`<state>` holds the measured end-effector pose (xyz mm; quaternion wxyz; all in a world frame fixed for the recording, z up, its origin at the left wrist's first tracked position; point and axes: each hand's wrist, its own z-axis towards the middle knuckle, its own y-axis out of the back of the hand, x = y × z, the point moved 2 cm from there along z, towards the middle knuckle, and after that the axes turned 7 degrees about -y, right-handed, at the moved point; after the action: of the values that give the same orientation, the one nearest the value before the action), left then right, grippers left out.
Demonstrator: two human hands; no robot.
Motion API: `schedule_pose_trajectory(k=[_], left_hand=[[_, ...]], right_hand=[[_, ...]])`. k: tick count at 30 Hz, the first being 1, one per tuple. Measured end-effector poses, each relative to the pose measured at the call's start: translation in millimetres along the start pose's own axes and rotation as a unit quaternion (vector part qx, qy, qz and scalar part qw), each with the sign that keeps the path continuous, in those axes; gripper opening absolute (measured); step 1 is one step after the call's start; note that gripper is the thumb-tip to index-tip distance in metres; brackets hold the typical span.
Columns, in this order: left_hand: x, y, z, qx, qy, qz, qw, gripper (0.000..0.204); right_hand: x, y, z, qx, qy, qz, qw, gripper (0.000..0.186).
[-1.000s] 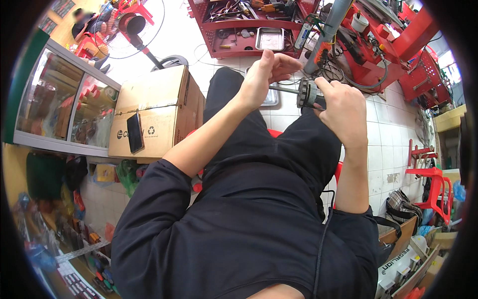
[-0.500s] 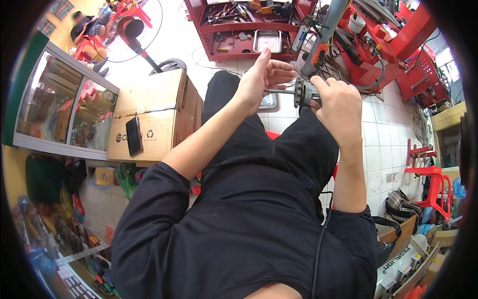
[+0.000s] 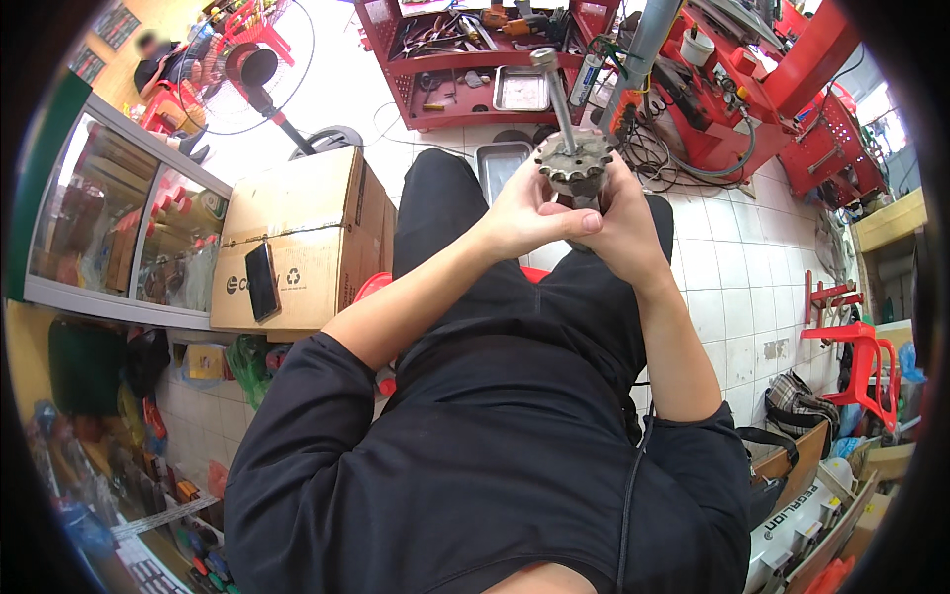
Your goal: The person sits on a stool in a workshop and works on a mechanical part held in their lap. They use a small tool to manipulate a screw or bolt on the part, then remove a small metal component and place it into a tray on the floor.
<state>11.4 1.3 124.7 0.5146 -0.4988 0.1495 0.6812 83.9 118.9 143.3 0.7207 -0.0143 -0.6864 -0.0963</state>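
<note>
Grey metal gives the gear (image 3: 575, 168) its dull look; it is toothed round the rim and held up in front of the person, above the gap between the knees. A rod (image 3: 560, 104) stands up from its face, tilted slightly left, with a rounded knob at the top. Both hands hold the gear from below: the left hand (image 3: 529, 216) on its left, the right hand (image 3: 625, 230) on its right. The fingers of both are closed around it, though most of their tips are hidden behind the metal; the left thumb (image 3: 572, 226) lies across the near side, its tip by the right hand. Beyond the left hand, a tray (image 3: 483, 174) sits on the tiled floor (image 3: 704, 247). Farther off stands a red cart (image 3: 403, 69) with tools on its upper level and a dish (image 3: 522, 89) on its lower one. To the right of the cart rise a grey pole (image 3: 650, 45) and a red machine (image 3: 708, 139) with cables at its foot. On the left, a phone (image 3: 261, 282) lies on a cardboard box (image 3: 297, 213), beside a glass-fronted cabinet (image 3: 148, 198).
</note>
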Motion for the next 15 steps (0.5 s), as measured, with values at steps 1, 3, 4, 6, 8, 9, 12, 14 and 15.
schedule_pose_trajectory(k=[1, 3, 4, 6, 8, 9, 12, 14, 15], left_hand=[[-2, 1, 2, 0.005, -0.034, 0.020, 0.999, 0.090], [-5, 2, 3, 0.008, -0.057, 0.037, 0.998, 0.088], [-8, 1, 3, 0.006, -0.047, 0.033, 0.998, 0.087], [-12, 0, 4, 0.000, -0.031, 0.053, 0.998, 0.083], [-13, 0, 6, -0.007, -0.021, 0.100, 0.995, 0.076], [-12, 0, 6, -0.010, -0.017, 0.099, 0.995, 0.072], [-9, 3, 3, -0.021, -0.041, 0.113, 0.992, 0.061], [-2, 6, 2, -0.032, -0.102, 0.145, 0.984, 0.055], [-4, 5, 4, -0.020, -0.112, 0.200, 0.973, 0.053]], right_hand=[[-1, 0, 0, 0.001, 0.009, 0.019, 1.000, 0.069], [0, -1, 0, 0.004, 0.027, 0.058, 0.998, 0.070], [0, 0, 0, 0.007, 0.028, 0.028, 0.999, 0.070], [0, 2, 0, 0.011, 0.028, -0.034, 0.999, 0.069], [-2, -1, 1, 0.011, 0.035, -0.054, 0.998, 0.067], [-4, -2, 2, 0.011, 0.039, -0.064, 0.997, 0.066], [-5, 0, 2, -0.009, 0.039, -0.156, 0.987, 0.067], [3, 9, 1, -0.018, 0.093, -0.294, 0.951, 0.069], [10, 21, -5, -0.029, 0.144, -0.397, 0.906, 0.071]])
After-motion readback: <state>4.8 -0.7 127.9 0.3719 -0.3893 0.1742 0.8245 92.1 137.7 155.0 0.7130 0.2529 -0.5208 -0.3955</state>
